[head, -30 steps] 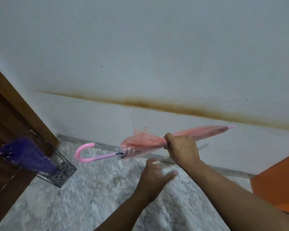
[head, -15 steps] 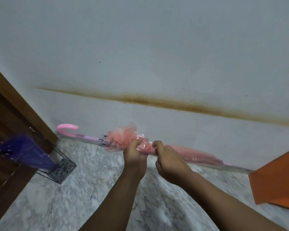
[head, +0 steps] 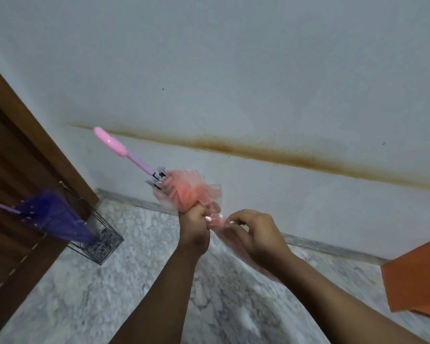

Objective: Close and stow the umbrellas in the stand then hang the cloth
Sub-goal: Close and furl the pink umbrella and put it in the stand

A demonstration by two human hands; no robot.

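At 9 o'clock, 1 purple umbrella (head: 57,219) already leans in the wire stand (head: 98,240). Your left hand (head: 195,228) is fisted tight around the pink umbrella (head: 186,192) at center, handle aimed at 11 o'clock, likely bunching the canopy. Your right hand (head: 255,234) pinches the loose pink folds, probably to wrap them.

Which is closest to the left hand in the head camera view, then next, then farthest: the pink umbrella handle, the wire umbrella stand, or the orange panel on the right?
From the left hand:
1. Pink umbrella handle, up and to the left, on the umbrella that hand grips.
2. Wire umbrella stand, left, on the floor by the door.
3. Orange panel, far right edge.

The first two are fairly close; the panel is plainly farthest.
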